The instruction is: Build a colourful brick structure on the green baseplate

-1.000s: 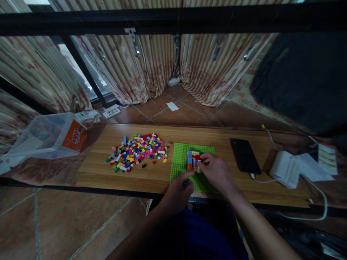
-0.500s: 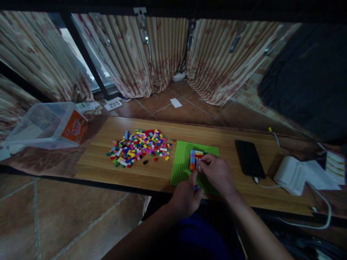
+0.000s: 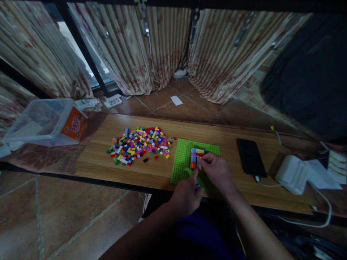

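Note:
A green studded baseplate [image 3: 180, 155] lies on the table. On it stands a small toy-brick build [image 3: 193, 157] with blue, orange, white, red and yellow parts. My right hand [image 3: 218, 169] reaches in from the right, thumb and forefinger pinched on a small pale brick [image 3: 200, 164] at the build's near right side. At the plate's front edge, my left hand [image 3: 185, 195] points its forefinger at the build's near side. Its other fingers are curled around a blue brick [image 3: 197, 186], partly hidden. My hands cover part of the plate.
Left of the plate spreads a pile of many-coloured bricks [image 3: 141, 142], with a black brick [image 3: 145, 160] in front. A clear plastic box [image 3: 51, 126] sits at far left. To the right lie a black phone [image 3: 251, 157] on a cable and a white device [image 3: 291, 175].
The view has tilted slightly. Both hands keep nearly the same place at the build, with the right fingers still pinched at its near right side.

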`<state>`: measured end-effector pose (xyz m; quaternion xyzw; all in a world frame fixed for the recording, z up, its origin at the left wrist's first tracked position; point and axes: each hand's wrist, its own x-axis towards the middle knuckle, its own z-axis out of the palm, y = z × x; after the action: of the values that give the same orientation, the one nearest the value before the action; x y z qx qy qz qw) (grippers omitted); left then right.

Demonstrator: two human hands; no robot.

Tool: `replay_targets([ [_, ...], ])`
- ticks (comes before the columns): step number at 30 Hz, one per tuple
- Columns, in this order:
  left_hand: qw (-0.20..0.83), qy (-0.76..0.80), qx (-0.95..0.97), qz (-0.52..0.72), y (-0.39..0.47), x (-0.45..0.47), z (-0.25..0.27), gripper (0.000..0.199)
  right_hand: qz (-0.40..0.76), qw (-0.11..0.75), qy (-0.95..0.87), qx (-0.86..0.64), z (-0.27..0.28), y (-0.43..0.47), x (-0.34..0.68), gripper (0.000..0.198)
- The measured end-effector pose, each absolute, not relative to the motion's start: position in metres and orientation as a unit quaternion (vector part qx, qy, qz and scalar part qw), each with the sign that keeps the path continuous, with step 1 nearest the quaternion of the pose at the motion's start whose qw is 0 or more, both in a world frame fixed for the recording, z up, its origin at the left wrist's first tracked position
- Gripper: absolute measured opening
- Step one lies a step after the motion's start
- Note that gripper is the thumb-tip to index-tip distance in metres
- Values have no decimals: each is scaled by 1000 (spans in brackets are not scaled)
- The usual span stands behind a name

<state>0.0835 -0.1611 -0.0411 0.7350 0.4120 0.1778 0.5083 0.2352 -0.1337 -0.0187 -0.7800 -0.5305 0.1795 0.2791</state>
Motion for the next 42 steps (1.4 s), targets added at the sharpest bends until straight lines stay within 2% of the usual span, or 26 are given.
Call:
replay_targets([
  [10, 497, 411, 747, 160, -161, 82, -42, 64, 192, 266, -517, -791, -16, -131, 236, 15],
  [20, 488, 408, 757, 148, -162, 81, -41, 64, 137, 237, -547, -791, -16, -132, 230, 18],
  [29, 477, 413, 763, 142, -161, 82, -45, 65, 170, 239, -556, -778, -17, -128, 233, 15],
  [34, 559, 417, 681, 223, -164, 79, -44, 61, 179, 266, -560, -764, -17, -131, 235, 16],
  [38, 687, 432, 517, 272, -169, 73, -39, 63, 188, 365, -544, -732, -12, -153, 235, 24],
  [42, 776, 416, 340, 329, -170, 70, -33, 64, 275, 413, -513, -701, -8, -194, 223, 27],
])
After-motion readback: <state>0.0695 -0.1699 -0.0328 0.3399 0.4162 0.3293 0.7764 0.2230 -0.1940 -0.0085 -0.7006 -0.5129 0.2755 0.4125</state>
